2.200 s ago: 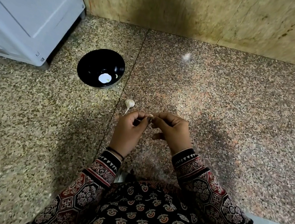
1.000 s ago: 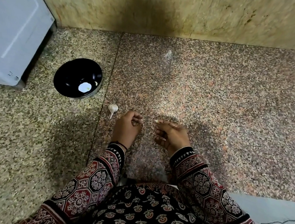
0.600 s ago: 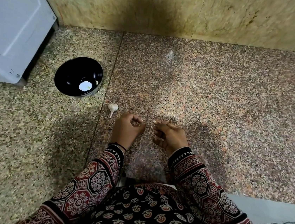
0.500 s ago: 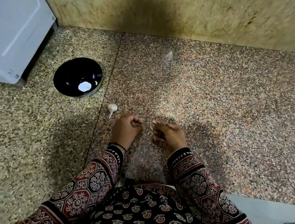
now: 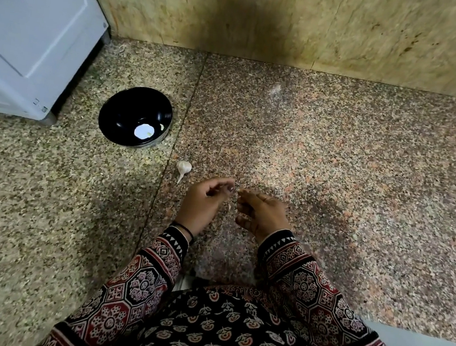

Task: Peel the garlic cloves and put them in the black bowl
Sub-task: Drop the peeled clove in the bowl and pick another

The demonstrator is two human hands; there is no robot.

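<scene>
The black bowl (image 5: 114, 108) stands on the stone floor at the left, with a small pale clove (image 5: 161, 127) near its right wall. A white garlic bulb (image 5: 184, 167) lies on the floor between the bowl and my hands. My left hand (image 5: 202, 202) has its fingers curled, and its fingertips pinch a small garlic clove that is mostly hidden. Just right of it, my right hand (image 5: 263, 214) pinches a pale bit of garlic skin at its fingertips. A thin pale strip of peel (image 5: 228, 207) shows between the two hands.
A light grey cabinet (image 5: 32, 31) stands at the upper left, close behind the bowl. A yellowish stone wall (image 5: 295, 21) runs along the back. My patterned lap (image 5: 219, 337) fills the bottom of the view.
My hands, joined on the clove 2.2 s ago, have drawn a little apart. A strip of peel now shows between them. Bowl and bulb have not moved on the floor.
</scene>
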